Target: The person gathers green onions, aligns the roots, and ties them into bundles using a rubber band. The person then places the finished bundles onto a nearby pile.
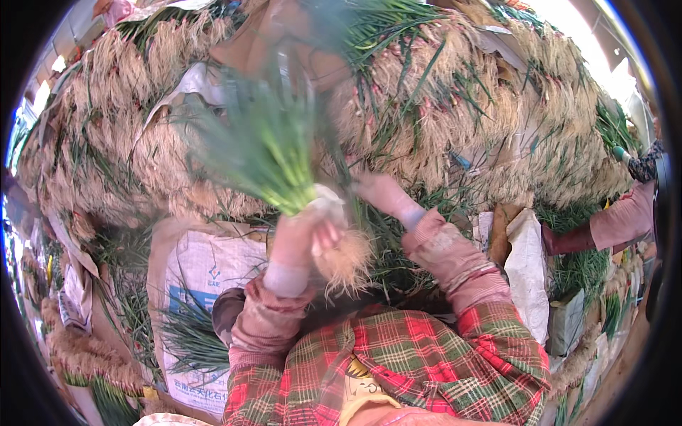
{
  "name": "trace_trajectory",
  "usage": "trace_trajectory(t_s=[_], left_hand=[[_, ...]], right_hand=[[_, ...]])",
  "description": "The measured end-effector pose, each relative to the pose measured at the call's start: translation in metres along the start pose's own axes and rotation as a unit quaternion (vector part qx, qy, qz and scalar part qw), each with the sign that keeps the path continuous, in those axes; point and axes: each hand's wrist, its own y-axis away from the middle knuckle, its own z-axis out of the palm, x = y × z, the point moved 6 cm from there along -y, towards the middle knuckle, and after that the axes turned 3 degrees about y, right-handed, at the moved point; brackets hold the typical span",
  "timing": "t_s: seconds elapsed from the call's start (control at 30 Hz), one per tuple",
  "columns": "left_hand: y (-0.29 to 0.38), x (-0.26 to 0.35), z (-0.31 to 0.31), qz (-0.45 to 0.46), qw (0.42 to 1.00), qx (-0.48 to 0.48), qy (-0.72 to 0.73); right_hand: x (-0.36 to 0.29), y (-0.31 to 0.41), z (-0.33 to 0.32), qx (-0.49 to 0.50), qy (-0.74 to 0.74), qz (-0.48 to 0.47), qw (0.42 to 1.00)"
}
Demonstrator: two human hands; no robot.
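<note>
My left hand [295, 231] is closed around a bunch of green onions [282, 165] near its root end. The green leaves fan up and to the left, blurred, and the pale roots hang down beside the hand. A whitish piece, its material unclear, shows at the top of the grip. Up and to the right of it is my right hand [373, 189], blurred, near some dark green stalks; whether it holds any of them is not plain.
A long heap of rooted green onions [426, 112] crosses the view ahead. Printed white woven sacks [213, 261] lie at the left with loose onion leaves [194, 341] on top. At the right edge, another person's arm [620, 215] reaches towards green leaves beside a white sack [527, 271].
</note>
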Motion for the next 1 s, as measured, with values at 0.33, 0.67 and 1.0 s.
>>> trace_trajectory(t_s=[0.33,0.67,1.0], left_hand=[[-0.048,-0.013,-0.023,0.047,0.995,0.087,-0.009],[-0.060,-0.006,-0.008,0.022,0.997,0.071,0.005],[-0.062,-0.061,-0.019,0.005,0.997,0.044,0.061]], right_hand=[[-0.043,-0.037,-0.303,0.399,0.249,-0.060,0.880],[0.008,-0.049,-0.398,0.465,0.402,0.038,0.788],[-0.034,0.021,-0.198,0.245,0.055,-0.053,0.967]])
